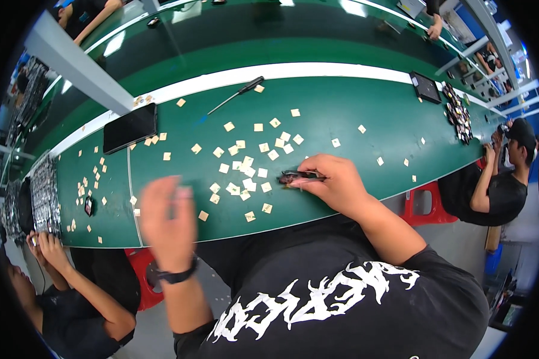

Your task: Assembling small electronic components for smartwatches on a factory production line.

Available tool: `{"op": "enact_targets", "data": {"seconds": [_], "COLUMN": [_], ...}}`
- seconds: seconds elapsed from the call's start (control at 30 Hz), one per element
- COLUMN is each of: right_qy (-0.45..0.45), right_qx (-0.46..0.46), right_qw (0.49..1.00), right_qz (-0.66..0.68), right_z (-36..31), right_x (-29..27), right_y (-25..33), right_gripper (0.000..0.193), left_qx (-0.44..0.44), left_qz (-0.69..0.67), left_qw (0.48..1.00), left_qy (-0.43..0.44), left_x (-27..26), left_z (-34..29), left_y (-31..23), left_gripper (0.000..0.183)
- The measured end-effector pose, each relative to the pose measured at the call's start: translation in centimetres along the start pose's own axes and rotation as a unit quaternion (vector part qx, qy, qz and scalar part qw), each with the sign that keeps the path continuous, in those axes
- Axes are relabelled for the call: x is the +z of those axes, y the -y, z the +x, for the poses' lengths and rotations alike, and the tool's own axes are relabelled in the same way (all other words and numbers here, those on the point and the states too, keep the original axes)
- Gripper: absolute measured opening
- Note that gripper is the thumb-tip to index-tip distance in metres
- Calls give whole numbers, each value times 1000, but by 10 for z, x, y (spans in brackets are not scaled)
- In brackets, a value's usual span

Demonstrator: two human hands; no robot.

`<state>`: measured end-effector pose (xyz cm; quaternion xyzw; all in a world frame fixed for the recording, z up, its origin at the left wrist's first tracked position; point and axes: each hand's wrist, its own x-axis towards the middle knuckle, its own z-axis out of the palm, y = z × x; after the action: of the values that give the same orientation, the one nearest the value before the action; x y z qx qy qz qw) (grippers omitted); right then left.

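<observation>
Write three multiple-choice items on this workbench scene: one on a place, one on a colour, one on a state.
1. Where does the screwdriver lie?
A. beyond the squares
B. on the floor
C. in the left hand

2. What colour is the bench top?
A. red
B. green
C. yellow

3. How is the right hand?
A. raised, empty
B. in a pocket
C. closed on a dark tool

Answers:
1 A, it lies past the tan squares.
2 B, green throughout.
3 C, fingers grip it on the bench.

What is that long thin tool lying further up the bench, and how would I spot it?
On the green bench, look past the scattered pale square chips towards the white stripe. The screwdriver lies slanted there, the only long thin thing, with a black handle.
</observation>
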<state>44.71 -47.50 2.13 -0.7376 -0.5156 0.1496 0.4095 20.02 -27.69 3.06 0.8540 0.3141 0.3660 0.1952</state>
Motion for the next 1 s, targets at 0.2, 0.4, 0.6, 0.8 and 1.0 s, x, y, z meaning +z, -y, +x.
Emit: {"op": "enact_targets", "data": {"seconds": [0.2,0.4,0.6,0.8,1.0], "right_qy": [150,147,35,57,58], "right_qx": [162,144,90,97,64], "right_qw": [957,958,990,989,988], "right_qz": [189,198,100,-96,-130], "right_z": [8,5,-8,-11,-13], "right_x": [-16,-12,-1,-1,3], "right_y": [33,34,31,34,35], "right_gripper": [23,23,28,52,38], "left_qx": [-112,-196,-257,-244,-240], "left_qz": [-404,-462,-499,-453,-455], "left_qw": [874,777,788,823,833], "left_qy": [248,378,252,241,206], "left_x": [56,58,69,68,71], "left_z": [-21,-25,-25,-27,-31], "left_y": [-54,-55,-59,-62,-61], "left_gripper": [42,43,36,37,35]}}
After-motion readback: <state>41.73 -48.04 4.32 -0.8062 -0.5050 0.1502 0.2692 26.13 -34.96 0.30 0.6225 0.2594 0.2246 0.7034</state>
